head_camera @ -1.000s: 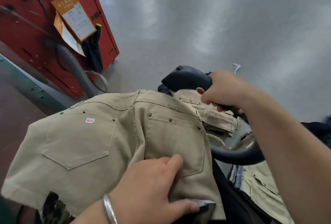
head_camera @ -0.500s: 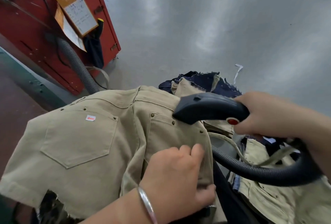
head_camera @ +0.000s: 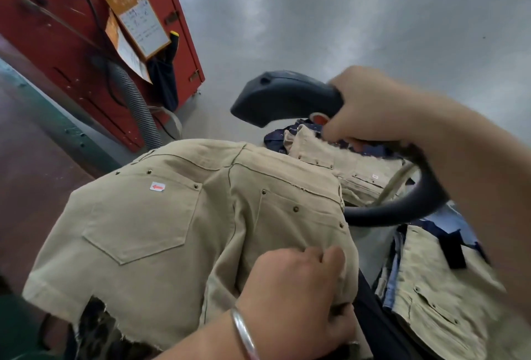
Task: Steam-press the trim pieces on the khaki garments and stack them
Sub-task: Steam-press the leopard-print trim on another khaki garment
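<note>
1. We see the khaki shorts [head_camera: 161, 227] draped back side up over a raised form at centre frame, with both rear pockets and their rivets showing.
2. A small white sticker with a red arrow [head_camera: 157, 186] sits at the top edge of the left rear pocket.
3. The left hand [head_camera: 298, 296] lies on the lower right part of the shorts, just below the right rear pocket. Its fingers [head_camera: 330, 256] are curled and bunch the khaki cloth, with the thumb at the hem edge. A silver bangle [head_camera: 244, 331] circles the wrist.
4. The right hand [head_camera: 370, 106] grips the handle of the dark steam iron head [head_camera: 284, 98], fingers wrapped round it, beside a red button [head_camera: 319, 118].
5. The iron head is held in the air above the waistband, apart from the cloth.
6. A dark hose [head_camera: 402, 210] curves from the handle down past the right side of the shorts.
7. Further khaki and navy garments [head_camera: 431, 287] lie piled to the right and behind the shorts.
8. A red cabinet [head_camera: 43, 29] stands at upper left with a paper tag [head_camera: 138, 17] hanging on it and a grey ribbed hose [head_camera: 140, 109] running down its front.
9. The floor [head_camera: 344, 14] beyond is grey.
</note>
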Motion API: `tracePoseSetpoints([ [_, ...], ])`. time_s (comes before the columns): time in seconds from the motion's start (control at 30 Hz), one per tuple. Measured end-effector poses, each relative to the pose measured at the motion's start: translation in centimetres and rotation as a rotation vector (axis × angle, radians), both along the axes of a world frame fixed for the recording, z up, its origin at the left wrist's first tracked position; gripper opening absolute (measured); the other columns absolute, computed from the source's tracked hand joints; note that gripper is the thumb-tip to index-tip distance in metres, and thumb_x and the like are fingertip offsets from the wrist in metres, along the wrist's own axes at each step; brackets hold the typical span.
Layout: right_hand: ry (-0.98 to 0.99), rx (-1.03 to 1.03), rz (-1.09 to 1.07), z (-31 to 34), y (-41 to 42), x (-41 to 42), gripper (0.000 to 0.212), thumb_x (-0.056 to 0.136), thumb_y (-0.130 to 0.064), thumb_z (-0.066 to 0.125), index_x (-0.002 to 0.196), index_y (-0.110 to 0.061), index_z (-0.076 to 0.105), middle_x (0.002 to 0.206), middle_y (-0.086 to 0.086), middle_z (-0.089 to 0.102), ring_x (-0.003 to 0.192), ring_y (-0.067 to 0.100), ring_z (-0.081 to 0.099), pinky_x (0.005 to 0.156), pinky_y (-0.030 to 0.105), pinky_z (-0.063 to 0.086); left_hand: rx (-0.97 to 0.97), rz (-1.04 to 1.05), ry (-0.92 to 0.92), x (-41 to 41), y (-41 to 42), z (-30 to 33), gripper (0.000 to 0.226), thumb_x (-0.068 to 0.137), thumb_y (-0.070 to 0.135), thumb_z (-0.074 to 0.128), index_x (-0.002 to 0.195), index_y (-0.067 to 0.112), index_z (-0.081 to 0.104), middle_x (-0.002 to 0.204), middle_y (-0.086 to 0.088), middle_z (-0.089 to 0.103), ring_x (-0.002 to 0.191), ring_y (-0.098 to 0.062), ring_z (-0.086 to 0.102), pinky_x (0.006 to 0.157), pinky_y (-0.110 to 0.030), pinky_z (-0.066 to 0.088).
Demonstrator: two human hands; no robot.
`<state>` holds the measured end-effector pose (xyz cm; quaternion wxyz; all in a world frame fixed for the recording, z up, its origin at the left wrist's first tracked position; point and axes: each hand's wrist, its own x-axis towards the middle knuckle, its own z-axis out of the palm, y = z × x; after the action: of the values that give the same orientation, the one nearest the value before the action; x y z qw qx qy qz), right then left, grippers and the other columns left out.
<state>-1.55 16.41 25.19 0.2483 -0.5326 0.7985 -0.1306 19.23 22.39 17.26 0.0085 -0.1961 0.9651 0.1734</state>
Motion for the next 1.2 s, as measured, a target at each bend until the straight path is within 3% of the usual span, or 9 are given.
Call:
tracePoseSetpoints([
  [0.13, 0.037, 0.1, 0.032, 0.8, 6.5, -2.1, 0.017, 0.07, -0.012, 0.075, 0.07, -0.024, 0.062, 0.043, -0.004, 0.061, 0.029, 0.007, 0.053, 0.03, 0.021, 0.038, -0.002, 0.003, 0.012, 0.3, -0.2, -0.2, 0.036, 0.059, 0.061, 0.057, 0.074, 0.028, 0.054, 0.057, 0.011, 0.055, 0.044, -0.01, 0.051, 0.038, -0.021, 0.033],
  [0.27, 0.187, 0.222, 0.031, -0.4, 10.7, -1.2, 0.036, 0.061, -0.027, 0.075, 0.079, -0.053, 0.058, 0.056, -0.02, 0.063, 0.042, 0.005, 0.058, 0.05, 0.036, 0.052, 0.01, -0.003, 0.032, 0.4, 0.0, -0.4, 0.034, 0.061, 0.058, 0.057, 0.074, 0.026, 0.055, 0.059, 0.009, 0.057, 0.047, -0.012, 0.054, 0.038, -0.022, 0.038],
  [0.37, 0.221, 0.261, 0.022, -1.8, 11.2, 0.3, 0.017, 0.067, -0.034, 0.073, 0.069, -0.04, 0.057, 0.056, -0.018, 0.061, 0.047, 0.0, 0.055, 0.046, 0.026, 0.043, 0.007, -0.025, 0.016, 0.4, 0.0, -0.6, 0.031, 0.065, 0.055, 0.052, 0.076, 0.027, 0.058, 0.06, 0.008, 0.057, 0.048, -0.013, 0.054, 0.04, -0.023, 0.039],
  [0.53, 0.326, 0.169, 0.042, -2.2, 8.1, 3.3, 0.019, 0.071, -0.035, 0.065, 0.069, -0.035, 0.046, 0.061, -0.011, 0.054, 0.055, 0.005, 0.051, 0.045, 0.023, 0.028, -0.033, -0.056, -0.044, 0.5, -0.5, -0.3, 0.031, 0.067, 0.054, 0.05, 0.08, 0.027, 0.06, 0.06, 0.008, 0.058, 0.044, -0.013, 0.053, 0.039, -0.021, 0.027],
  [0.73, 0.279, -0.014, -0.029, -2.8, 2.9, 4.7, 0.016, 0.081, -0.03, 0.064, 0.077, -0.026, 0.048, 0.072, -0.006, 0.053, 0.068, 0.023, 0.053, 0.051, 0.025, 0.032, 0.01, -0.014, -0.012, 0.5, 0.0, -0.4, 0.026, 0.068, 0.051, 0.054, 0.078, 0.027, 0.056, 0.059, 0.008, 0.056, 0.045, -0.013, 0.052, 0.039, -0.022, 0.029],
  [0.87, 0.133, -0.107, -0.128, -1.0, 3.9, 1.3, 0.012, 0.078, -0.028, 0.07, 0.083, -0.019, 0.063, 0.061, -0.001, 0.06, 0.065, 0.026, 0.065, 0.054, 0.029, 0.047, 0.007, 0.002, 0.004, 0.6, 0.3, -0.4, 0.027, 0.066, 0.052, 0.055, 0.076, 0.027, 0.056, 0.06, 0.008, 0.057, 0.046, -0.013, 0.054, 0.039, -0.022, 0.032],
  [1.0, 0.08, -0.019, -0.114, 0.1, 9.8, 0.2, 0.015, 0.063, -0.034, 0.072, 0.073, -0.027, 0.063, 0.052, -0.009, 0.063, 0.043, 0.011, 0.059, 0.044, 0.032, 0.046, 0.01, 0.018, 0.018, 0.7, 0.1, -0.5, 0.029, 0.066, 0.054, 0.054, 0.075, 0.026, 0.057, 0.059, 0.009, 0.057, 0.045, -0.012, 0.053, 0.037, -0.023, 0.034],
  [1.1, 0.151, 0.138, -0.082, -0.6, 13.4, 1.0, 0.039, 0.059, -0.038, 0.07, 0.088, -0.059, 0.052, 0.062, -0.03, 0.061, 0.044, 0.004, 0.056, 0.047, 0.032, 0.046, 0.005, 0.017, 0.043, 0.6, 0.2, -0.6, 0.029, 0.067, 0.053, 0.052, 0.074, 0.026, 0.057, 0.059, 0.009, 0.058, 0.045, -0.012, 0.053, 0.036, -0.023, 0.036],
  [1.2, 0.284, 0.249, -0.045, -1.9, 14.1, 2.1, 0.017, 0.065, -0.047, 0.059, 0.079, -0.053, 0.051, 0.06, -0.019, 0.06, 0.05, -0.004, 0.05, 0.043, 0.019, 0.032, -0.014, -0.001, 0.043, 0.5, 0.3, -0.7, 0.029, 0.066, 0.053, 0.051, 0.073, 0.026, 0.057, 0.059, 0.007, 0.057, 0.047, -0.014, 0.054, 0.038, -0.023, 0.035],
])
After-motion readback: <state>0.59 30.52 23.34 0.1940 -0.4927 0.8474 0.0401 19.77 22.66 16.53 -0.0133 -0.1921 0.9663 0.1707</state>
